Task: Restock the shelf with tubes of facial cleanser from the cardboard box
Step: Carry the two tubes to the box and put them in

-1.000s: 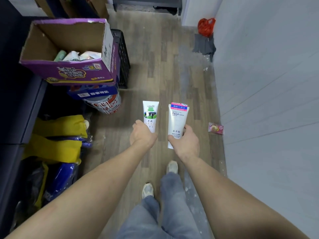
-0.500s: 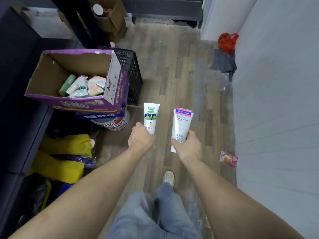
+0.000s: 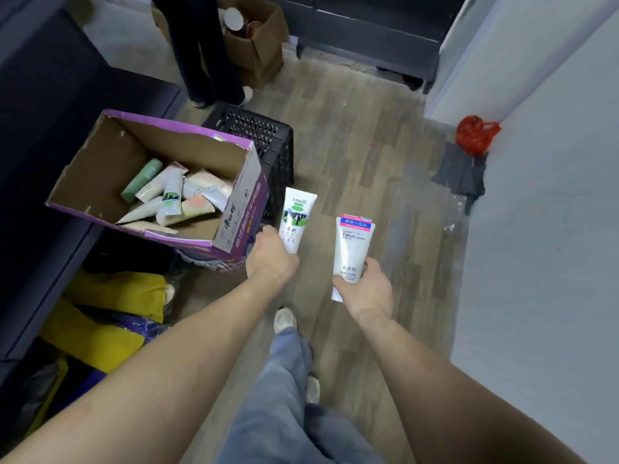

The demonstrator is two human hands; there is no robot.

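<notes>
Carry step, by my read. Both hands loaded, nothing placed yet.

Left hand (image 3: 272, 259) is wrapped around the lower end of a white tube with a green label (image 3: 296, 220), held upright, crimped end up. Right hand (image 3: 366, 289) is closed the same way around the base of a white tube with a pink band (image 3: 353, 249), the word "Facial" readable on its front. The two tubes stand side by side, apart, over the wooden floor (image 3: 368, 162).

The cardboard box (image 3: 241, 209) sits just left of my left hand, open, with a loose heap of more tubes (image 3: 174, 195) lying in its bottom. A black crate (image 3: 264, 142) stands behind it.

I see no stocked shelf face here; only a dark unit (image 3: 40, 128) on the left and a pale wall (image 3: 552, 229) on the right.

Next move, as I judge it: turn toward the shelf, find the matching row for each tube, and set them in label out, one hand at a time. Plenty left in the box, so the task looks far from finished.
</notes>
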